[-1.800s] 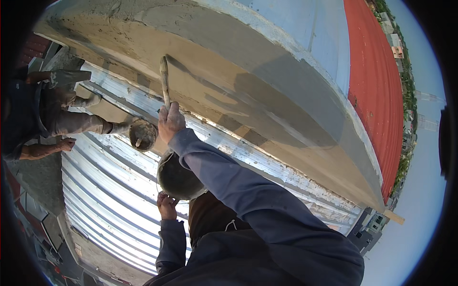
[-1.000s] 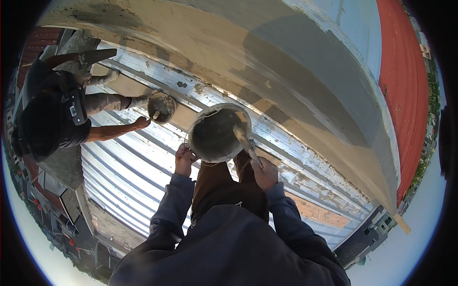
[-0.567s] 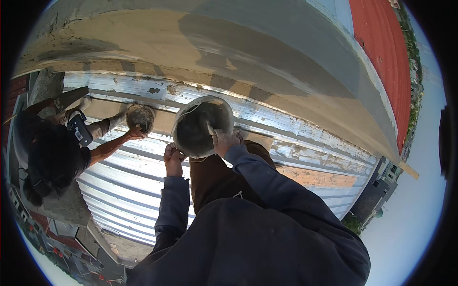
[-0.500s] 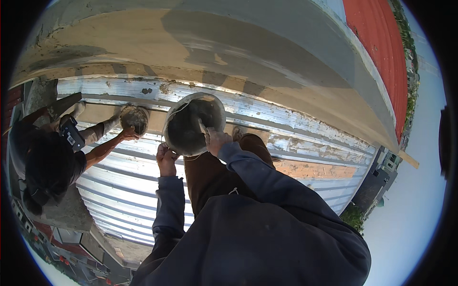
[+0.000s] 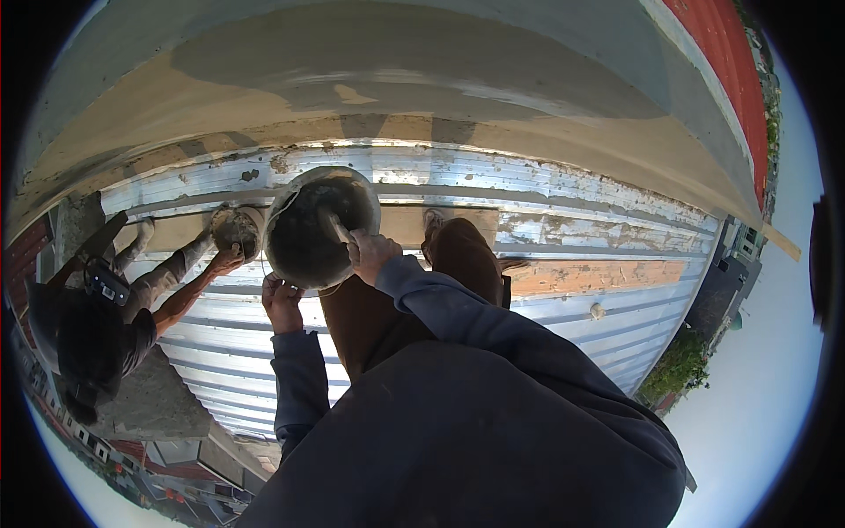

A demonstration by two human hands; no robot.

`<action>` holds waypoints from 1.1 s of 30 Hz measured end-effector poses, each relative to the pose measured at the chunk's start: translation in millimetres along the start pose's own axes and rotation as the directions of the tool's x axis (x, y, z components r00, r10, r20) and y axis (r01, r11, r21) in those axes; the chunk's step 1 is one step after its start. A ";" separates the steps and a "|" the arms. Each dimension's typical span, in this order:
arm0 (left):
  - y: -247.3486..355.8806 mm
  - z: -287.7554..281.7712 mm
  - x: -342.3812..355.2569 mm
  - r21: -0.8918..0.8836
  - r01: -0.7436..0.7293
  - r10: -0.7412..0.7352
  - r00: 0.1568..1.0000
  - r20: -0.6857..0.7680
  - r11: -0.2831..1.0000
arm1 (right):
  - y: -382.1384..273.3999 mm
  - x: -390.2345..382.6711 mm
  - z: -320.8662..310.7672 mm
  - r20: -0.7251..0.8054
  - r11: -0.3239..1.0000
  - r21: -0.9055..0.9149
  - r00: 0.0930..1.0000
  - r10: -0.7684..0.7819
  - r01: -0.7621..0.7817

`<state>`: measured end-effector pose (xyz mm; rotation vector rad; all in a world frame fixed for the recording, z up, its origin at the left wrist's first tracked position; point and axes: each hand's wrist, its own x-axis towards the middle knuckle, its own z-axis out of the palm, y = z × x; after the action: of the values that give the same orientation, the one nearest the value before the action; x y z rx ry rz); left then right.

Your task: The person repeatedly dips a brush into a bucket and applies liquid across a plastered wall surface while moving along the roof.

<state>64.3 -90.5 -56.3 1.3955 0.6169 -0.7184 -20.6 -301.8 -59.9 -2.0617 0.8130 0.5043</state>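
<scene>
A grey, mortar-stained bucket (image 5: pixel 299 238) stands in front of my legs, its dark inside facing up. A thin handle loops along its left rim. My left hand (image 5: pixel 283 305) is closed at the near left of the rim, fingers pinched on the bucket's handle. My right hand (image 5: pixel 373 255) is closed at the right rim around the pale handle of a tool (image 5: pixel 333 224) that reaches into the bucket. The tool's working end is hard to make out against the dark inside.
At left a co-worker (image 5: pixel 92 326) bends with a hand on a smaller mortar-caked bucket (image 5: pixel 236 231). Ribbed metal sheets (image 5: pixel 563 330) slope below, with planks (image 5: pixel 598 277) across them. Ahead runs a plastered wall (image 5: pixel 422 97). A roof edge drops off at right.
My view has swung a little to the right, so the bucket, both my hands and the co-worker sit further left. Both hands keep their hold, and the tool stays in the bucket.
</scene>
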 end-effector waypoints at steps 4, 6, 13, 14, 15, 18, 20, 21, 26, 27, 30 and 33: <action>-4.5 0.9 4.3 0.016 0.010 -0.009 1.000 -0.014 1.000 | 5.4 5.0 0.1 -0.028 1.000 0.009 0.999 0.030 -0.029; -6.6 1.9 10.3 0.015 0.021 -0.021 1.000 0.022 1.000 | 6.6 6.7 -1.9 -0.034 0.999 0.009 0.999 0.040 -0.040; -19.1 13.2 33.9 0.097 0.012 -0.029 0.985 0.170 0.995 | 26.7 13.2 -6.0 -0.026 0.992 0.014 0.992 0.126 -0.126; -23.1 17.6 37.8 0.104 0.008 -0.026 0.984 0.174 0.995 | 31.9 15.1 -6.3 -0.076 0.992 0.033 0.989 0.126 -0.124; -27.9 19.5 38.4 0.103 -0.004 -0.018 0.978 0.210 0.995 | 37.5 17.4 -6.4 -0.044 0.990 0.021 0.989 0.140 -0.139; -37.2 24.5 53.4 0.154 0.002 -0.043 0.964 0.262 0.988 | 53.6 23.1 -7.1 -0.030 0.990 0.023 0.989 0.143 -0.142; -44.0 26.0 69.4 0.209 0.012 -0.065 0.966 0.249 0.978 | 63.8 26.6 -8.5 -0.004 0.985 0.063 0.987 0.163 -0.162; -49.0 27.1 78.3 0.212 -0.002 -0.058 0.960 0.274 0.977 | 69.3 28.3 -9.5 -0.008 0.988 0.065 0.990 0.140 -0.139; -73.5 34.6 115.1 0.291 0.004 -0.099 0.944 0.314 0.957 | 99.3 37.7 -13.0 -0.001 0.995 0.065 0.997 0.082 -0.081; -77.0 37.5 121.2 0.315 0.012 -0.111 0.947 0.301 0.949 | 105.5 39.7 -12.4 -0.002 0.990 0.097 0.994 0.105 -0.105; -93.6 46.2 131.6 0.283 0.017 -0.088 0.966 0.242 0.959 | 123.3 45.0 -7.0 0.007 0.980 0.149 0.991 0.133 -0.133; -104.6 55.2 147.3 0.273 0.009 -0.090 0.953 0.288 0.962 | 141.1 49.9 1.9 0.005 0.980 0.148 0.991 0.131 -0.130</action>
<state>78.6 -161.6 -230.8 1.4837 0.3238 -1.0624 -84.6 -379.9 -170.4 -1.8823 0.9645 0.4958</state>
